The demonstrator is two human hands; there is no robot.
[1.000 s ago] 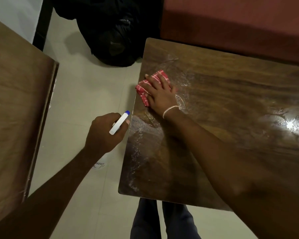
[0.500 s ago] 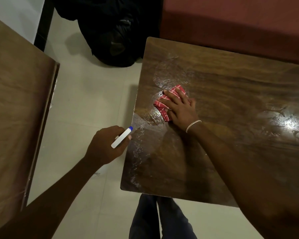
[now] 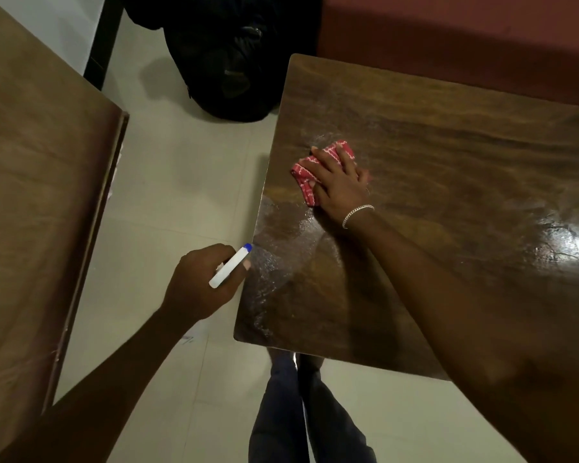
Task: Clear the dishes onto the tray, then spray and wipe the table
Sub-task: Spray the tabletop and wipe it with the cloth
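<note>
Your right hand lies flat on a red cloth with the fingers spread out straight. It presses the cloth down on the brown worktop, close to the worktop's left edge. A thin shiny bracelet sits on that wrist. The wood near this hand and below it looks wet and shiny.

Your left hand is over the floor, just beside the worktop's edge. Its fingers are curled tight around a white spray bottle with a blue tip, and the tip points at the worktop.

Past your right hand, a black bag sits on the floor. Another brown table is to the left of your left hand.
</note>
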